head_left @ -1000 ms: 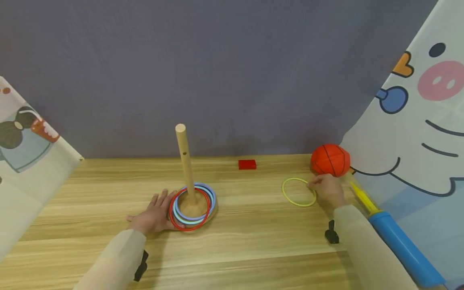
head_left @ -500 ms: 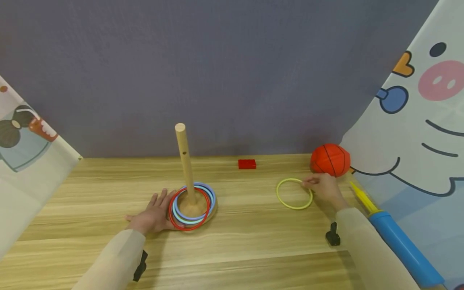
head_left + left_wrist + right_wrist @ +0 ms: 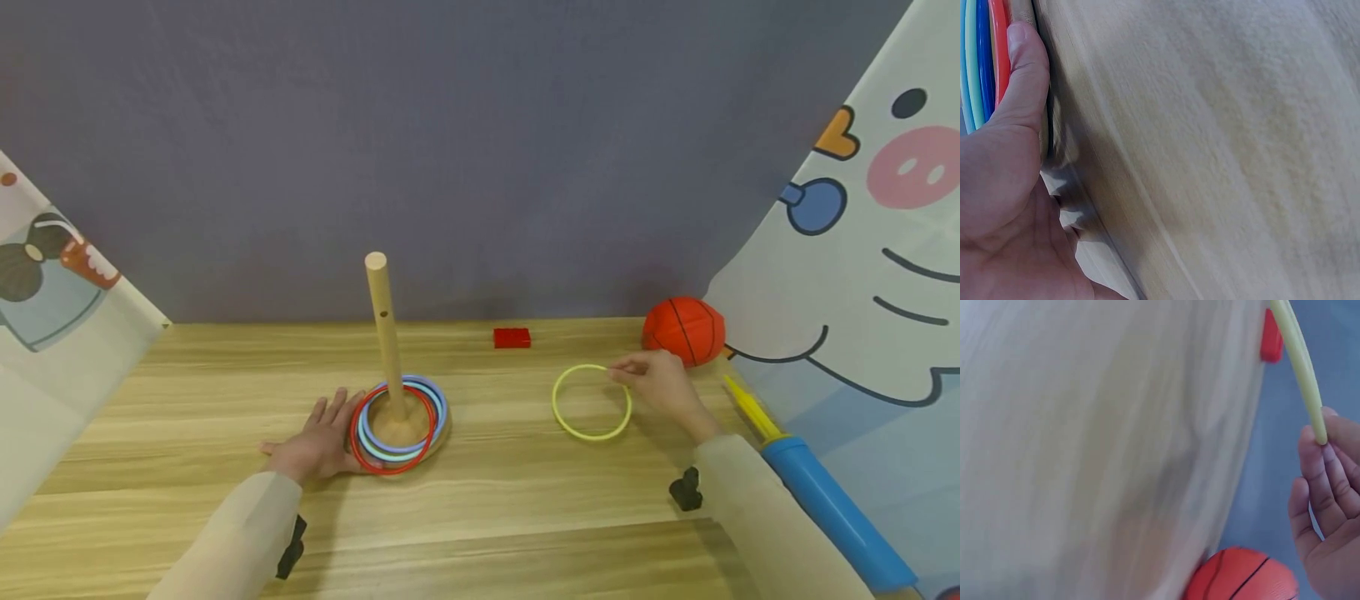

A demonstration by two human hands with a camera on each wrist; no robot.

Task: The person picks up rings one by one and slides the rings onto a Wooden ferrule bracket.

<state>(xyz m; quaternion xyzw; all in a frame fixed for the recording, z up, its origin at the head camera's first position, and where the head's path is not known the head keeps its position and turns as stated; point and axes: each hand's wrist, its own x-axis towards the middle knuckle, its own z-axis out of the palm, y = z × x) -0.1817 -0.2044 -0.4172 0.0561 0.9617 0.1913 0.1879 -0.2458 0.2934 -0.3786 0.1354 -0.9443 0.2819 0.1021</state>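
A wooden ring-toss peg [image 3: 387, 342] stands upright on a round base [image 3: 397, 432] at the left. Around the peg's foot lie a red ring [image 3: 386, 474] and several blue and mint rings [image 3: 985, 62]. Against the left side of this base rests my left hand [image 3: 315, 447], fingers spread straight, its thumb [image 3: 1027, 81] along the edge beside the red ring. My right hand [image 3: 660, 385] pinches a yellow ring [image 3: 592, 438] between thumb and fingers. In the right wrist view the yellow ring [image 3: 1302, 365] is raised above the table, seen nearly edge-on.
A red toy brick [image 3: 512, 337] lies near the table's back edge. Behind my right hand sits a red basketball [image 3: 684, 331] in the corner. A blue pump [image 3: 832, 508] with a yellow nozzle lies along the right side. A grey backdrop [image 3: 465, 167] rises behind the table.
My right hand has moved left with the yellow ring, away from the basketball, and the ring looks lifted. The left hand and the peg stay in place.
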